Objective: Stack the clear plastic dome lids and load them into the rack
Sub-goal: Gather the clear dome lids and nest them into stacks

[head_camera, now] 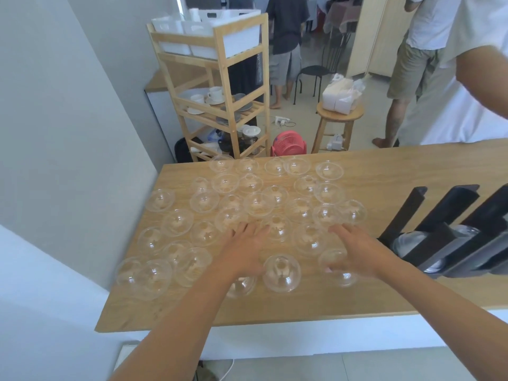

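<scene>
Several clear plastic dome lids lie spread singly over the left half of the wooden counter. My left hand reaches flat over the lids near the middle, fingers spread, holding nothing; one lid lies partly under its wrist. My right hand is extended over the right side of the group, its thumb and palm against a dome lid; whether it grips that lid is unclear. The black slotted rack stands at the right of the counter, with a few clear lids inside its slots.
A wooden shelf unit with cups and white bins stands beyond the counter. A wooden stool carries a white bag, and a pink fan sits on the floor. Two people stand behind; a person's arm hangs at the upper right.
</scene>
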A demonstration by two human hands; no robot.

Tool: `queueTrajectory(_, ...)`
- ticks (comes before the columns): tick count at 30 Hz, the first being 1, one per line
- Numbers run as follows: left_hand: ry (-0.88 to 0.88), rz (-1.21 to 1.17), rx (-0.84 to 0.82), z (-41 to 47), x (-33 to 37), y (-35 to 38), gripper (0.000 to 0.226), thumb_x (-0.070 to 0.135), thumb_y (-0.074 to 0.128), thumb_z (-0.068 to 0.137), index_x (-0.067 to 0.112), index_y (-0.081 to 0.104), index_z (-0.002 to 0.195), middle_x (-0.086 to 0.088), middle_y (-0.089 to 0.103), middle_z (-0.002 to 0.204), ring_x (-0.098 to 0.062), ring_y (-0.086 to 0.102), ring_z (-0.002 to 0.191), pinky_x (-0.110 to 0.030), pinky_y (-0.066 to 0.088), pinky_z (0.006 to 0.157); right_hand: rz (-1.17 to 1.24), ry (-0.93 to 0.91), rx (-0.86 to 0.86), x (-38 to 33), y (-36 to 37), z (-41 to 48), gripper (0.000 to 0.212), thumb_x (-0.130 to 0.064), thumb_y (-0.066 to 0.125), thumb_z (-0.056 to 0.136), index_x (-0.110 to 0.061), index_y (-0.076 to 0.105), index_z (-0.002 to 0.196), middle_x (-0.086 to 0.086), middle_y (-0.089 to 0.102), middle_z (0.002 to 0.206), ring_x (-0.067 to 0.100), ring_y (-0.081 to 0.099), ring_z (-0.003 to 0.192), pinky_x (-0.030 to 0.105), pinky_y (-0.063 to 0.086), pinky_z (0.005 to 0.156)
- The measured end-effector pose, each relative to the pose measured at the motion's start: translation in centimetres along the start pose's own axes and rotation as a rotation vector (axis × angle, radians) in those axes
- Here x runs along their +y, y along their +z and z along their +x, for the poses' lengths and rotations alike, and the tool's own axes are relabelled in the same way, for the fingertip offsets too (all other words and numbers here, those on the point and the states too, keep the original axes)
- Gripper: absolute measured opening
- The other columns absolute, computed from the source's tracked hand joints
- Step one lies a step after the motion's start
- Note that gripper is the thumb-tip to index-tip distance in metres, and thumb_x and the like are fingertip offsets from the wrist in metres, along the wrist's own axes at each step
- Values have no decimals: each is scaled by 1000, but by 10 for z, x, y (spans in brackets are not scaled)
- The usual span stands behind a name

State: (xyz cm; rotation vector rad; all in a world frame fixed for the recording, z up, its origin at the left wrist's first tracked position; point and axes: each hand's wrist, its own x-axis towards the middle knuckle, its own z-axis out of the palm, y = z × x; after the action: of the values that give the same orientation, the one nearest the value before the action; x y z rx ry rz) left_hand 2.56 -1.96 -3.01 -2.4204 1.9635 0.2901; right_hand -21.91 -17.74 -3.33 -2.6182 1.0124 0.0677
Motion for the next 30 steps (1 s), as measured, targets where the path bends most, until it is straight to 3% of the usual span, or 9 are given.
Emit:
queueTrajectory(4, 82, -2, 10, 27, 26, -8, 102, 53, 73, 72, 24, 19, 153, -1, 31, 149, -23, 23, 135, -42, 24, 104, -96, 49, -125, 14, 4, -8, 101, -63, 78, 66, -25, 31, 147, -2, 37, 143, 21, 32, 133, 36, 38, 106)
queueTrajectory(7, 110, -28, -6, 45, 46, -8, 101, 49, 76, 71, 20, 22, 152, -2, 32, 148, -23, 23, 136, -44, 24, 106, -162, 18, -150, 17, 15, -12, 102, -67, 77, 62, -26, 32, 144, -3, 41, 138, 22, 34, 126, 36, 37, 104)
queueTrajectory(14, 111, -16, -67, 75, 72, -1, 99, 49, 78, 70, 24, 25, 150, -1, 37, 142, -23, 27, 131, -42, 26, 101, -204, -44, -160, 15, 27, -7, 90, -54, 82, 67, -25, 36, 139, 0, 42, 133, 22, 37, 124, 37, 41, 101)
queueTrajectory(24, 47, 58, -108, 105, 91, 13, 105, 57, 79, 68, 14, 26, 149, -1, 43, 140, -23, 33, 129, -45, 29, 104, -68, -47, -177, 23, 37, 2, 82, -38, 85, 70, -28, 34, 133, 0, 49, 128, 19, 46, 112, 33, 48, 88)
queueTrajectory(30, 20, 62, -29, 113, 99, 28, 105, 56, 81, 65, 14, 28, 144, 0, 55, 128, -22, 41, 120, -41, 29, 90, -39, -49, -184, 24, 38, 3, 84, -37, 86, 69, -29, 33, 134, 0, 47, 128, 18, 45, 112, 31, 47, 86)
